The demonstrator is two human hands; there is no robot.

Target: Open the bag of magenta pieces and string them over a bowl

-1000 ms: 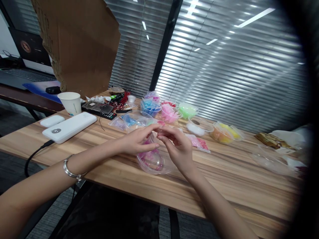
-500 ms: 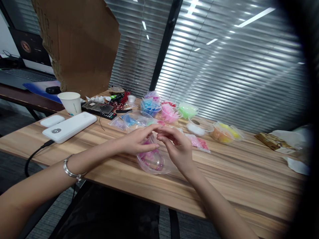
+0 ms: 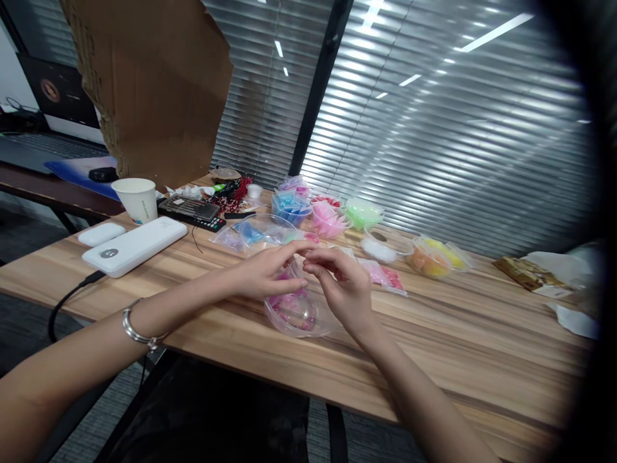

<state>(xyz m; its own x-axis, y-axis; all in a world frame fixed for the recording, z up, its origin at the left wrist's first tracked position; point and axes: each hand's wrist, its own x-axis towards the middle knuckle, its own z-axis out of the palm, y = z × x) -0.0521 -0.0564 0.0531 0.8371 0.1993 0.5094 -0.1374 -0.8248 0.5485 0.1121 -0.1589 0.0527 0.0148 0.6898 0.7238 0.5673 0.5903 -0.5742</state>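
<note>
Both hands meet above a clear plastic bowl (image 3: 321,325) that holds pink-purple pieces and small bags (image 3: 290,307). My left hand (image 3: 272,270) has its fingers stretched toward the right, its thumb apart from them, and its fingertips at those of the other hand. My right hand (image 3: 344,280) is closed, with curled fingers and the thumb drawn in near the index finger. Whatever lies between its fingertips is hidden or too small to make out. Just behind my left hand stands another clear bowl (image 3: 245,247) with blue packets in it.
Bowls with blue packets (image 3: 292,209), pink packets (image 3: 328,222), green pieces (image 3: 362,215), white pieces (image 3: 378,249) and orange-yellow pieces (image 3: 431,257) line the back. Pink and red bags (image 3: 385,276) lie nearer. A power bank (image 3: 139,247) and paper cup (image 3: 137,202) stand left.
</note>
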